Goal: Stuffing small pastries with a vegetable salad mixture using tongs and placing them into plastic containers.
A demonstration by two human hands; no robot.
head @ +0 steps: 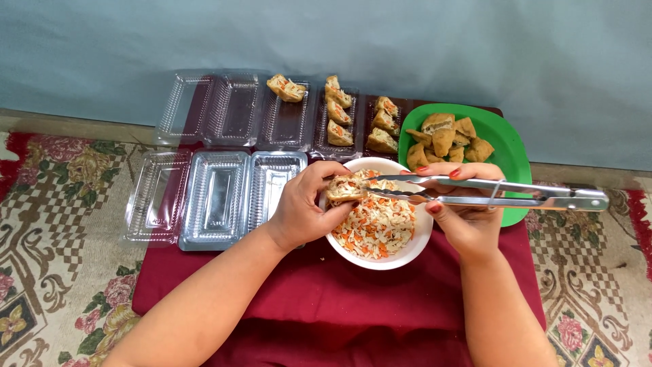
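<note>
My left hand (303,207) holds a fried tofu pocket (345,187) over a white bowl (380,261) of shredded white and orange filling (377,228). My right hand (462,214) grips metal tongs (516,192), their tips pointing left at the pocket's opening. Behind the bowl a green plate (506,146) carries several unfilled tofu pieces (445,139).
Clear plastic trays lie in two rows on a dark red cloth (326,292): near ones (216,197) hold nothing, far ones hold one filled pocket (286,88), three (337,111) and three (384,124). A patterned carpet (54,224) lies around; a blue wall (407,47) is behind.
</note>
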